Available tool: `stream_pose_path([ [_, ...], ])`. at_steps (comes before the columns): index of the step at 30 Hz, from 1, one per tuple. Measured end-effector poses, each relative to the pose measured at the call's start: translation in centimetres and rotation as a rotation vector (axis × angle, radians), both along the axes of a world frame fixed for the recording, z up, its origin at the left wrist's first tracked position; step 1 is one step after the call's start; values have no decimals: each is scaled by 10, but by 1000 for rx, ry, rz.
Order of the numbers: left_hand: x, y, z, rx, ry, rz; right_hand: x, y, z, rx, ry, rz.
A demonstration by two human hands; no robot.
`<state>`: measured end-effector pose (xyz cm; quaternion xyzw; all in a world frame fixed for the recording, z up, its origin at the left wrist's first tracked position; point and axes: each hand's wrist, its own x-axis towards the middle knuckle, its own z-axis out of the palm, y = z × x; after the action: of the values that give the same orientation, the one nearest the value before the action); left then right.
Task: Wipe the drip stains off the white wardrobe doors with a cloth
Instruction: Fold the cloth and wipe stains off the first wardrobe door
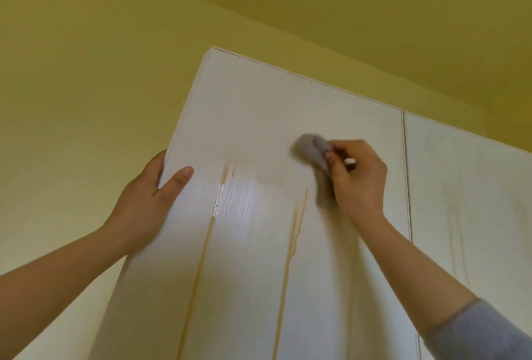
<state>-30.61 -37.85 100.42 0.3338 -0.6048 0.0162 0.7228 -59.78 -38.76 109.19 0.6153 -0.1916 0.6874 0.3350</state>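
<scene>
The right hand (pixel 358 179) has its grip closed around a grey cloth (pixel 309 149), blurred, probably bunched, pressed on the left wardrobe door (pixel 259 112). The left hand (pixel 149 198) clamps the door's left edge. Drip stains (pixel 288 264) run vertically below.

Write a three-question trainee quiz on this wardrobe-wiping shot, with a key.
1. True or false: the left hand holds the grey cloth.
2. The left hand grips the left door at: A its outer side edge; B its top edge; C the gap between the doors.
3. Fill in: the long brown drip streaks run ___ the grey cloth.
Key: 1 false, the right hand holds it; 2 A; 3 below.
</scene>
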Motion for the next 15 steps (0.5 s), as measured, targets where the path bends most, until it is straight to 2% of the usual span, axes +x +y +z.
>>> stream_pose_path([
  [3, 0, 0, -1, 5, 11, -3, -20, 0, 57, -54, -267, -26],
  [6, 0, 0, -1, 3, 10, -4, -49, -3, 108, 15, -356, -158],
  [10, 1, -1, 0, -2, 13, -2, -65, -11, 120, 128, -278, -158],
  [15, 1, -3, -1, -7, 9, 5, -46, -9, 53, 83, -30, -74],
])
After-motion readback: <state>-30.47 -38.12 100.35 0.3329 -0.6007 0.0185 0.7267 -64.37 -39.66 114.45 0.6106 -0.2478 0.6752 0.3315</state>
